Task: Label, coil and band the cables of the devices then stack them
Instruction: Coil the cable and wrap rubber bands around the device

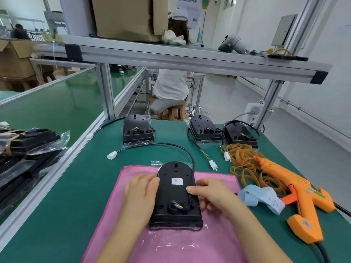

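Observation:
A black device [175, 194] lies back-up on a pink cloth [167, 240], with a small white label [177, 181] stuck on its back. Its black cable [171, 145] loops away uncoiled to a white connector [112, 155]. My left hand [139, 194] rests against the device's left side. My right hand [209, 194] grips its right side, thumb on top. A pile of tan rubber bands [245, 162] lies to the right. A blue strip of labels [260, 197] sits next to the cloth.
Three more black devices [137, 131] [205, 129] [241, 133] stand at the table's far edge with loose cables. An orange glue gun [296, 194] lies at the right. Bagged devices [24, 149] are stacked on the left belt. A person [171, 84] sits beyond.

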### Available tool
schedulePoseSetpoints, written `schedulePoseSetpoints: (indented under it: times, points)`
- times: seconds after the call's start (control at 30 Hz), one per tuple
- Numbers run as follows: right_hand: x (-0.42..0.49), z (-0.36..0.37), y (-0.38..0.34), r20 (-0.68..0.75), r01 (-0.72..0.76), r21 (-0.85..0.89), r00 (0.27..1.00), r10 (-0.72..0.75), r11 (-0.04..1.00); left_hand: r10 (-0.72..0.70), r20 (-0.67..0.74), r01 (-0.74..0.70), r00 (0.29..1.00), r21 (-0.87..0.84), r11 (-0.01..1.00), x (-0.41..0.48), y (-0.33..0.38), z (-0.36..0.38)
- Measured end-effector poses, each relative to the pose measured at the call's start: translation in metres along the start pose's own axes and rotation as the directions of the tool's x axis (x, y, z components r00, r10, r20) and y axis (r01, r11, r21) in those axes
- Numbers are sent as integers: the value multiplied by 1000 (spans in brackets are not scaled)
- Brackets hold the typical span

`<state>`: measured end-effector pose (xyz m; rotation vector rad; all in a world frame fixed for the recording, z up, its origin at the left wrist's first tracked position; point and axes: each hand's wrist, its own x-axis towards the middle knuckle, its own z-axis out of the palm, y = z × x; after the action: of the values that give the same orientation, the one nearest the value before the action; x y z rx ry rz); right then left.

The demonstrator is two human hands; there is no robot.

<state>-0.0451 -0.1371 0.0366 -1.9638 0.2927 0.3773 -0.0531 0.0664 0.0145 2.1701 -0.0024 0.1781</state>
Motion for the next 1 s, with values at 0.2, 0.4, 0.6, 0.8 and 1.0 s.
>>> schedulePoseSetpoints:
  times: [0.2, 0.4, 0.6, 0.8, 1.0]
  points:
    - [0, 2, 7, -6, 85, 52, 996, -85, 995, -200, 172, 88, 965, 504, 859, 10, -3, 12]
    - [-2, 6, 10, -80, 169, 214, 985, -155, 962, -165, 148, 191, 975, -184, 964, 1, 5, 12]
    - [-2, 4, 2, -121, 222, 353, 974, -191, 909, -156, 118, 196, 981, -630, 751, 4, 25, 7]
    - [-1, -9, -7, -13, 161, 522, 983, -181, 838, -75, 178, 183, 981, -734, 654, 3, 30, 7]
    - [1, -18, -13, 25, 145, 600, 980, -199, 787, -17, 282, 217, 959, -697, 683, -1, 30, 9]
